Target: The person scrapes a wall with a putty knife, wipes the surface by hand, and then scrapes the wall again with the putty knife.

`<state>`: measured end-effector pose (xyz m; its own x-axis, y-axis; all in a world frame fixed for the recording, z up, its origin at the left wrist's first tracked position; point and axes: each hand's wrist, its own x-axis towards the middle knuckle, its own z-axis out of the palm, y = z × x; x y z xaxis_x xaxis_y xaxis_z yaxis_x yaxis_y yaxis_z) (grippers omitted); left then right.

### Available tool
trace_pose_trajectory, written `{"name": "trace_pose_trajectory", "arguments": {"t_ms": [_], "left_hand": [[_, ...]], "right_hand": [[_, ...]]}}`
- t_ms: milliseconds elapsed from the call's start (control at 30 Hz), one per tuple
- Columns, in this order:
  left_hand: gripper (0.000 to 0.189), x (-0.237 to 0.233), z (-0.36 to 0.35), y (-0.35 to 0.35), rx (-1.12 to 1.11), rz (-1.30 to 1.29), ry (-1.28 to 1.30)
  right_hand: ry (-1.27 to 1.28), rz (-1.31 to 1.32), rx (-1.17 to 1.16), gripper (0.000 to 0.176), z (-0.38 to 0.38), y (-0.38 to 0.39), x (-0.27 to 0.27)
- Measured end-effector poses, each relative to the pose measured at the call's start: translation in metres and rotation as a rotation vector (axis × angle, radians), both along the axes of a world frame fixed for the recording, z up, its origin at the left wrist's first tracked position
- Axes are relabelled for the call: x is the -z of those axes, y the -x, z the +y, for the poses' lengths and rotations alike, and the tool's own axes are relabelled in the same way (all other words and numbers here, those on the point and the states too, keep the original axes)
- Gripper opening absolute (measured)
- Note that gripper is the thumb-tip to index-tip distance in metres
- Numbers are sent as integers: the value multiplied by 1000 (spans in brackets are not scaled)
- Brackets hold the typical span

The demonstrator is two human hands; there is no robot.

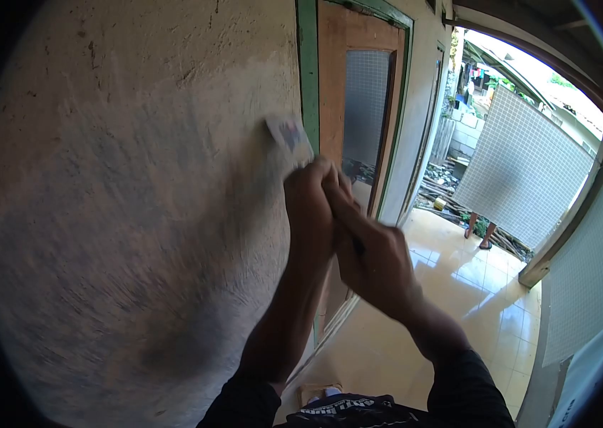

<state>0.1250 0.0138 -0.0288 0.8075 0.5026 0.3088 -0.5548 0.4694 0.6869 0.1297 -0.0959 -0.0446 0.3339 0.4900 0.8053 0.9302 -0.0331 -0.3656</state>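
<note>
The covered front porch of a house, open to the yard on one side. A rough, stained plaster wall (123, 214) fills the left. Beside it stands a wooden door (331, 107) in a green frame (308, 71), with a frosted glass pane (367, 107). The floor (472, 285) is glossy cream tile that reflects daylight. Dark roof beams (529, 21) run overhead. White grid-patterned panels (522, 171) screen the open side, and a person's bare feet (479, 232) show beneath one of them. Beyond lie a pile of wood scraps (437, 189), hanging laundry (476, 75), trees and neighbouring roofs.
</note>
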Motion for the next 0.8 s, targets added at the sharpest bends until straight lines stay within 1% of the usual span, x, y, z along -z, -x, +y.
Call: {"name": "trace_pose_trajectory", "arguments": {"t_ms": [33, 67, 100, 167, 200, 233, 267, 300, 333, 400, 433, 500, 567, 600, 633, 700, 733, 800], "left_hand": [[27, -29, -1, -1, -37, -26, -44], [26, -42, -3, -2, -73, -50, -93], [26, -41, -5, -4, -72, -46, -92], [26, -35, -9, -7, -119, -75, -88], [26, -23, -12, 0, -6, -68, 28], [26, -14, -8, 2, -5, -78, 18], [27, -4, -1, 1, 6, -77, -9], [28, 1, 3, 1, 14, -67, -30], [26, -14, 4, -1, -39, -38, -100], [26, -48, 2, -7, -53, -41, -143], [26, -56, 0, -7, -56, -62, -189], [25, -44, -5, -1, -62, -27, -160], [28, -18, -3, 7, -31, -5, -69], [27, -20, -1, 10, -7, -34, -53], [27, -26, 1, 7, -4, -33, -56], [25, -47, 7, -3, -24, -60, -210], [26, -56, 7, -10, -28, -53, -213], [26, -45, 4, -10, -38, -57, -199]], "right_hand": [[31, 69, 4, 48, 1, 0, -22], [-8, 67, 2, 48, 3, -4, -34], [28, 112, -9, 49, -7, 0, -45], [14, 84, -43, 51, -7, -4, -32], [35, 65, -34, 51, -10, 0, -19], [49, 32, -24, 52, -12, 3, -7], [-6, -69, -13, 51, -6, 1, 4], [-11, -72, -16, 51, -1, 1, -2], [-25, -8, -2, 48, 4, 0, -14], [-43, 129, -3, 41, 8, -2, -41], [-58, 123, -9, 41, 5, -3, -45], [-8, 217, -1, 43, -3, 7, -40], [-92, 9, -47, 44, -2, 8, -12], [-97, -102, -23, 46, 4, 8, -14], [-99, -101, -20, 46, 5, 8, -20], [-8, 95, 29, 46, 6, 4, -43], [-31, 135, -5, 45, 7, -2, -50], [-17, 157, -6, 44, 1, 0, -47]]}}
